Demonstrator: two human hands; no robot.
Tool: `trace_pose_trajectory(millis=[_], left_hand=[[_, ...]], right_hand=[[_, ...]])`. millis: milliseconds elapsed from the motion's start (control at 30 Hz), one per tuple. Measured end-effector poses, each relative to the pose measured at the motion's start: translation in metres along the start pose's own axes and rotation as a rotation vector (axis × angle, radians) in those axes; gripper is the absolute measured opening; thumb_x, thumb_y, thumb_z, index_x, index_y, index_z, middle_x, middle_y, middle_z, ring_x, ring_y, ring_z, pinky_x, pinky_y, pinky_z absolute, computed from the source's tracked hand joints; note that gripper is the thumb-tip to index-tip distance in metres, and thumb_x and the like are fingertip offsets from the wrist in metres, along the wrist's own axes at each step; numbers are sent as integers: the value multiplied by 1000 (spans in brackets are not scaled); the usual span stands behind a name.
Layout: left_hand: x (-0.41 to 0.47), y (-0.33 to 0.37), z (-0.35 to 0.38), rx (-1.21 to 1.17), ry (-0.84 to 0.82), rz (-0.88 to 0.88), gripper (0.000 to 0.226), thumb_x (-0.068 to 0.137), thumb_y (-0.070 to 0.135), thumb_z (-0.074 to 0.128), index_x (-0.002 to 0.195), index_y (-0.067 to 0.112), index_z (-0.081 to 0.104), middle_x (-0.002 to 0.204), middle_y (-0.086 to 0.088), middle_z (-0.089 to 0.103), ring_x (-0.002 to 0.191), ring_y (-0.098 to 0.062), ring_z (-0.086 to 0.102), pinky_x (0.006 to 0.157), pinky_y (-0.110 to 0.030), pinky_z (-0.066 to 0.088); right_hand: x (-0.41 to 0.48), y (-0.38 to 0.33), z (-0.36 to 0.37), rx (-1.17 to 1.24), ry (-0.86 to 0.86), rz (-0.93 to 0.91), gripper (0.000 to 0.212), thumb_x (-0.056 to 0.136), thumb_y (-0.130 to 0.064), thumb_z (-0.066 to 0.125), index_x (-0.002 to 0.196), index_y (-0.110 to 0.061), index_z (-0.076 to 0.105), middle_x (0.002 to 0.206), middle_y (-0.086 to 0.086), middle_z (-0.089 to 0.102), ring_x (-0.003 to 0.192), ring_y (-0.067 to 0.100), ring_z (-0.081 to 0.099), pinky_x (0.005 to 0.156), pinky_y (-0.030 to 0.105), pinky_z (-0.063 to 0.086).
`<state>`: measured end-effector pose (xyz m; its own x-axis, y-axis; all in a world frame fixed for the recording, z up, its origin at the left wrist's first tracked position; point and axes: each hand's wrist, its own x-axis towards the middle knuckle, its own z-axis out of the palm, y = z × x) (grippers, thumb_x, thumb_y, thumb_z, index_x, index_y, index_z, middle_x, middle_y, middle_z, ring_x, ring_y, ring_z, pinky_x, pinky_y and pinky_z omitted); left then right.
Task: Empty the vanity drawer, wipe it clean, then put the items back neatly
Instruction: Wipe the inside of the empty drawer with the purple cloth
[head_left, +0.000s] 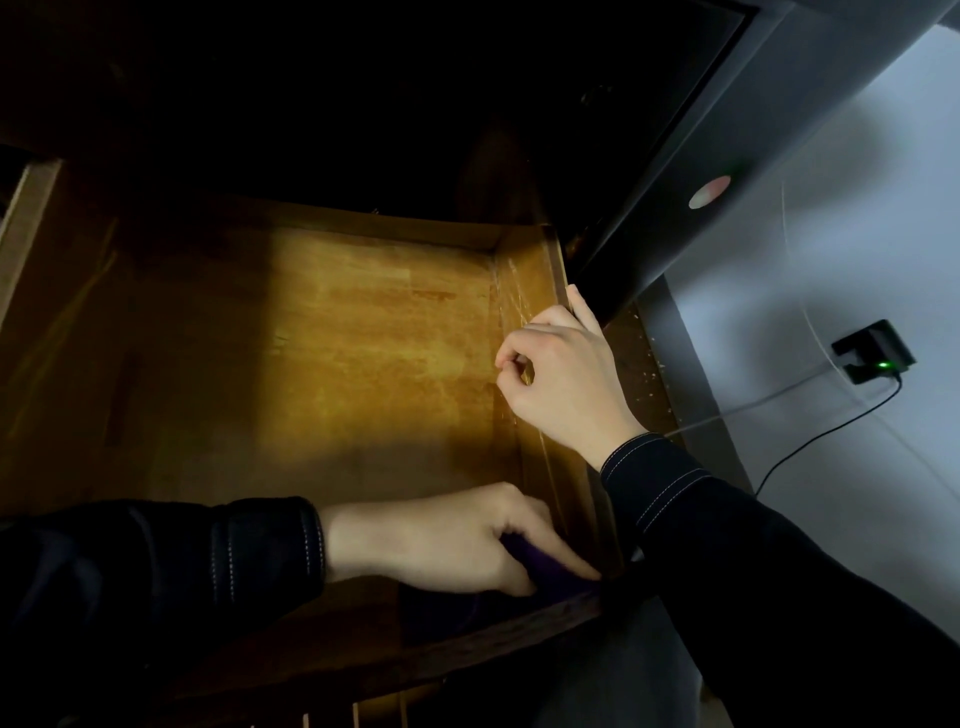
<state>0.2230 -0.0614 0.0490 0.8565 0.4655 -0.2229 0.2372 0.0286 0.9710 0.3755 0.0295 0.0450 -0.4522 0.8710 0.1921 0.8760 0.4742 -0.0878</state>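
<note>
The wooden vanity drawer (530, 249) is pulled out, and its yellow-brown bottom holds nothing except a cloth. My left hand (447, 540) presses a dark purple cloth (545, 571) into the near right corner of the drawer, against the front wall. My right hand (561, 374) rests on the drawer's right side wall, its fingers curled over the rim and the thumb along the outside. Both arms wear dark sleeves with light stitching.
The dark vanity top (675, 171) hangs over the back of the drawer. To the right is a white wall with a black plug (872, 353) showing a green light, and cables run down from it. The left half of the drawer lies in shadow.
</note>
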Motion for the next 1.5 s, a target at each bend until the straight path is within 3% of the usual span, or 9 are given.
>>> trace_pose_trajectory(millis=[300,467,633,767,900,1033,1133,1233,1500], left_hand=[[0,-8,3,12,7,-11,50,86,-9,59,129,16,68,95,16,51,87,3,55,84,-14,43],[15,-20,3,81,-28,-102,52,89,-10,53,134,14,63,100,27,51,86,19,54,77,1,38],[18,-42,5,172,-102,-305,62,87,-1,43,138,29,59,136,5,61,120,-17,59,104,-40,50],[25,-42,6,280,-128,-358,53,88,8,45,135,29,60,104,16,63,96,-10,62,78,-30,57],[31,-40,14,487,-109,-376,46,90,15,46,134,23,59,85,15,42,79,-12,50,58,-24,42],[40,-33,9,325,-101,-459,44,90,6,46,129,13,64,106,-1,64,95,-19,60,76,-29,52],[33,-30,0,180,-149,-441,54,90,-2,48,139,18,59,141,-2,57,123,-18,53,94,-23,45],[22,-32,-7,81,-162,-364,56,90,-2,54,139,26,59,148,2,51,131,-15,47,103,-22,38],[40,-26,16,301,-88,-458,35,91,10,44,118,11,66,93,-2,63,85,-22,59,73,-30,51]], right_hand=[[0,1,0,13,-3,0,17,89,-26,62,76,-25,71,71,-17,59,93,9,55,126,44,11],[0,1,0,4,-6,-1,17,90,-26,61,77,-24,72,71,-16,61,93,10,55,127,44,10],[0,0,-1,-10,-17,7,18,90,-27,60,77,-25,72,72,-15,63,94,10,55,127,42,7],[0,-1,-2,-6,-18,9,18,90,-26,61,76,-25,72,72,-16,62,93,10,55,127,43,9],[0,-1,-2,-12,-13,6,17,89,-25,62,76,-24,73,72,-18,58,94,10,55,127,43,9],[0,-1,-3,-21,-21,5,17,90,-26,62,77,-24,73,71,-17,59,94,10,55,127,42,8],[0,0,-2,-28,-15,-1,17,90,-26,61,78,-24,73,71,-16,60,94,11,55,127,41,8],[0,2,1,-12,4,-7,16,89,-26,62,78,-25,73,71,-18,57,93,10,55,126,40,8],[-1,3,2,-6,-1,-8,15,90,-25,63,78,-24,73,70,-16,60,94,11,55,126,39,7]])
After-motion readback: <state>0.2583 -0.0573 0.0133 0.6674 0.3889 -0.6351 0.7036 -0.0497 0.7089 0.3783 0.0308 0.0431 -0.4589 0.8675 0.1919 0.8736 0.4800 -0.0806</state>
